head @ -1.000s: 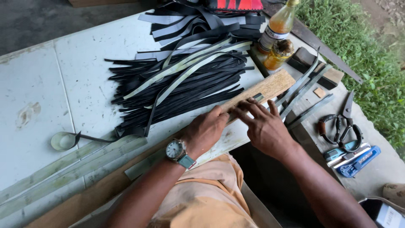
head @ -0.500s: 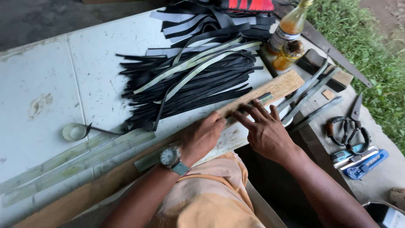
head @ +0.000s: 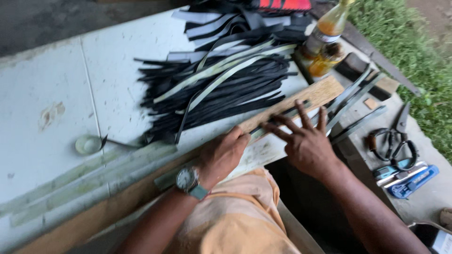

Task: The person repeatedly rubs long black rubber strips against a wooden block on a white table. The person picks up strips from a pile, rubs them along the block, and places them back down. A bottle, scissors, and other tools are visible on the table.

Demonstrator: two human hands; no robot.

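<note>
Here, both hands flat, left hand point(head: 225, 153) & right hand point(head: 303, 141) pressing strip point(head: 278, 117) on plank point(head: 308, 96)

Bare forearms, a teal-strapped wristwatch point(head: 188, 179) and orange clothing point(head: 235, 221).

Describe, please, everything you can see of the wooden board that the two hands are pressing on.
The wooden board is a long, flat plank of pale, rough-looking wood lying slantwise along the near edge of the white table. A thin grey strip lies along it. The left hand presses down on the strip, and the right hand spreads its fingers over it. The board's far end is bare and stops near two bottles, beside the pile of black strips.
</note>
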